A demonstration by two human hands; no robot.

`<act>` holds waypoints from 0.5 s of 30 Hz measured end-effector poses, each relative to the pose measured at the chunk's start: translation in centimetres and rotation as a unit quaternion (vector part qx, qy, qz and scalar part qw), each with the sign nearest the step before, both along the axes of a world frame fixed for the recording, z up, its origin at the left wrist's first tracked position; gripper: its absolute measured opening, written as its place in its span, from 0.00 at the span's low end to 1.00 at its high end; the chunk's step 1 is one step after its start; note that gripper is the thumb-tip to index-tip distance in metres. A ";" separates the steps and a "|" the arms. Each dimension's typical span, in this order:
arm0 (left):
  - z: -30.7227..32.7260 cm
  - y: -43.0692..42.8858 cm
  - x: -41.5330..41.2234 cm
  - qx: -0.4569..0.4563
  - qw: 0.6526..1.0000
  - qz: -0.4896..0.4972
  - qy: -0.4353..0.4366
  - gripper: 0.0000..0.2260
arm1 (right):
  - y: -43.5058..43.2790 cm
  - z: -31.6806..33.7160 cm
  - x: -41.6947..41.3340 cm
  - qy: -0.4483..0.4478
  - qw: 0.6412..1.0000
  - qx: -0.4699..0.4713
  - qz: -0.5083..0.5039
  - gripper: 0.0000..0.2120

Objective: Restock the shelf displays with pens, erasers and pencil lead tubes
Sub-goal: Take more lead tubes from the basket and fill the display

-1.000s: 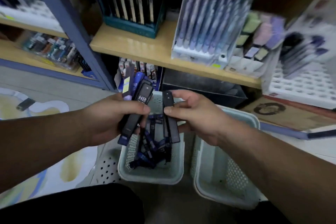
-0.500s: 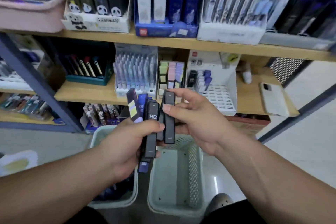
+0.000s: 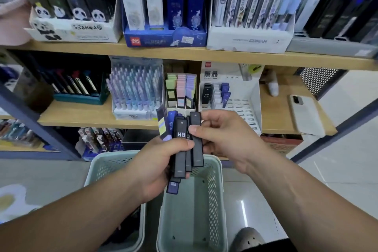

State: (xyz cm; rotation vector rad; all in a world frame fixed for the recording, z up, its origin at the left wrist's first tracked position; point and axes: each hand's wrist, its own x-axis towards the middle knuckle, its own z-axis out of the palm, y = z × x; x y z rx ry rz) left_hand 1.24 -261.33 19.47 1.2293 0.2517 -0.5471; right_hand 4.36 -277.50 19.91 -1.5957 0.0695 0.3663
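The step in hand looks like singling out one tube for shelving: at frame centre the left hand is curled round a fan of lead tubes, while the right hand pinches a black tube between thumb and fingertips, against the bundle's right edge. The next move, I judge, is to draw that tube clear and lift it to the white slotted display just above the right hand, where many slots stand empty.

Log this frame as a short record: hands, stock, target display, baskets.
left hand: grips a bunch of lead tubes, front one marked HB
right hand: pinches one black tube at the bunch's right edge
display: white tiered stand on the middle shelf, most slots empty
baskets: left basket partly hidden by the arm, right basket showing no stock
other: phone on the shelf right of the stand
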 end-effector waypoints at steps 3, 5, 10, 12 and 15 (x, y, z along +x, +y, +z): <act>-0.7 0.4 1.0 0.006 1.000 -0.002 0.017 0.08 | -0.1 -0.7 1.0 0.017 1.000 -0.001 -0.014 0.12; -1.4 1.0 1.6 0.006 1.000 -0.003 0.023 0.08 | 0.0 -0.9 1.8 0.022 0.999 -0.009 -0.024 0.14; -2.3 2.2 3.3 -0.010 0.999 0.028 0.044 0.12 | -1.2 -0.6 5.0 -0.068 0.991 -0.064 -0.096 0.10; -2.3 2.4 4.0 -0.006 0.998 0.035 0.049 0.13 | -2.3 -0.5 6.6 -0.116 0.980 -0.086 -0.140 0.09; -2.4 2.6 4.7 -0.004 0.997 0.038 0.061 0.15 | -3.5 -0.7 8.9 -0.182 0.956 -0.145 -0.177 0.08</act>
